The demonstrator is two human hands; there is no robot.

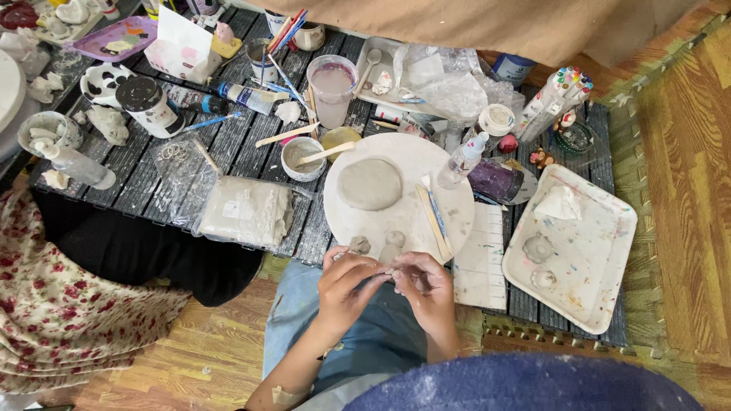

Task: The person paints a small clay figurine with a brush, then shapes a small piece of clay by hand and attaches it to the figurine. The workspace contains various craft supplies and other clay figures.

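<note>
Your 2 hands meet at lower centre: left hand and right hand pinch 1 small clay piece between closed fingertips. Just above lies 1 round white board bearing 1 flat clay disc and 2 small lumps. 1 dark slatted table stands over the wooden floor.

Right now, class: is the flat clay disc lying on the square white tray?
No, the clay disc lies on the round board; the tray is apart, to its right.
</note>
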